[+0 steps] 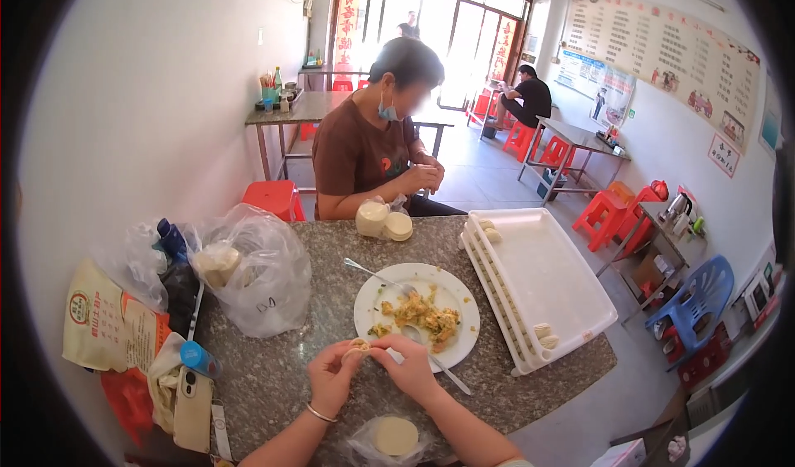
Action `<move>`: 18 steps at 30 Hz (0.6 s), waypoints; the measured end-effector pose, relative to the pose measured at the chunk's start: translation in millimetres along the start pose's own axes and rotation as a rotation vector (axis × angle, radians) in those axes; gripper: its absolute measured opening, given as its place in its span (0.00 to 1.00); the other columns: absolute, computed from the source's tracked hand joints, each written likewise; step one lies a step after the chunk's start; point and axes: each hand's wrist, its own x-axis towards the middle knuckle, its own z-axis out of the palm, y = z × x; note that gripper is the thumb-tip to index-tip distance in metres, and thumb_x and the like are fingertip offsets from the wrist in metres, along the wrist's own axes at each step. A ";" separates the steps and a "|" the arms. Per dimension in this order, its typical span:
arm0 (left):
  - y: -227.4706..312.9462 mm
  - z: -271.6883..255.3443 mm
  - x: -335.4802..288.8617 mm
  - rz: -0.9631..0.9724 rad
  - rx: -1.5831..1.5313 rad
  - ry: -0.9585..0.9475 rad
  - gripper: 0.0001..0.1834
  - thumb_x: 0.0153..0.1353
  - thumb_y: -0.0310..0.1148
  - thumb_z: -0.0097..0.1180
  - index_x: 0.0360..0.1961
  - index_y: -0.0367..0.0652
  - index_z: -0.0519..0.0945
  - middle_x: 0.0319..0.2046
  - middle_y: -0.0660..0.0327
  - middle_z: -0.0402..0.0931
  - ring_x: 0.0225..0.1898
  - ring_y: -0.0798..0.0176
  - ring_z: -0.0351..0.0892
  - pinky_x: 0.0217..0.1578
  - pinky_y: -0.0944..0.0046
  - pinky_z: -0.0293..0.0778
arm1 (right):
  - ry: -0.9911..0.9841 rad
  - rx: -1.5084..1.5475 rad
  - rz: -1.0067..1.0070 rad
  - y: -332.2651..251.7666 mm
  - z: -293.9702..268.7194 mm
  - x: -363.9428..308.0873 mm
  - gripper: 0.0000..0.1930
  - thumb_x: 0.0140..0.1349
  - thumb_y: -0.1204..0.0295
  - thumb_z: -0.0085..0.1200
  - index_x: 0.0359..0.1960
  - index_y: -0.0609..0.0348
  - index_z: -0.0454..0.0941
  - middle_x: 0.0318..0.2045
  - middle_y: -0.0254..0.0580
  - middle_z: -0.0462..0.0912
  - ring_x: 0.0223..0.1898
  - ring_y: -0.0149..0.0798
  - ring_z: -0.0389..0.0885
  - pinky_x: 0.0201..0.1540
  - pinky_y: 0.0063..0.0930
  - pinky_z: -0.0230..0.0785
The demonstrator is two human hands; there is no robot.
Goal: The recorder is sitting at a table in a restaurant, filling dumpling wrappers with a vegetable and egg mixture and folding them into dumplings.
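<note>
A small dumpling (358,347) is pinched between the fingers of my left hand (333,373) and my right hand (407,369), just in front of the plate. The white plate (458,295) holds a chopped yellow and green filling (422,315). One spoon (377,275) lies on its far left rim, another spoon (447,373) reaches over the near right rim. Between my forearms, round dough wrappers (397,435) lie on a clear plastic bag. Stacked white trays (556,272) stand to the right, with a few dumplings (546,334) in the top one's corners.
Across the stone-topped table (290,392) sits a person in a brown shirt (356,144), hands together, beside more wrappers (373,217). A plastic bag (257,272), a phone (193,409) and a blue-capped container (199,358) crowd the left side. Red stools (273,198) stand beyond.
</note>
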 end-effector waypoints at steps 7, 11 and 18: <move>6.5 1.9 3.9 0.097 0.009 -0.075 0.06 0.58 0.21 0.57 0.37 0.32 0.80 0.43 0.53 0.77 0.43 0.65 0.77 0.43 0.69 0.74 | -0.045 0.016 0.218 -1.5 -6.0 4.8 0.08 0.59 0.72 0.57 0.32 0.65 0.78 0.30 0.39 0.82 0.34 0.29 0.78 0.38 0.24 0.68; 6.1 1.2 3.9 0.145 0.017 -0.143 0.07 0.58 0.20 0.57 0.38 0.32 0.80 0.44 0.53 0.77 0.42 0.66 0.78 0.43 0.69 0.75 | -0.152 0.094 0.255 7.0 -14.1 6.9 0.08 0.59 0.71 0.57 0.32 0.65 0.78 0.29 0.37 0.81 0.33 0.28 0.77 0.38 0.23 0.68; -0.9 -0.3 -0.5 0.030 -0.070 -0.095 0.06 0.58 0.21 0.58 0.37 0.33 0.77 0.43 0.52 0.78 0.41 0.67 0.78 0.42 0.70 0.75 | -0.076 -0.015 0.072 1.5 -6.9 2.1 0.06 0.56 0.74 0.58 0.31 0.64 0.78 0.28 0.41 0.81 0.32 0.36 0.79 0.37 0.27 0.69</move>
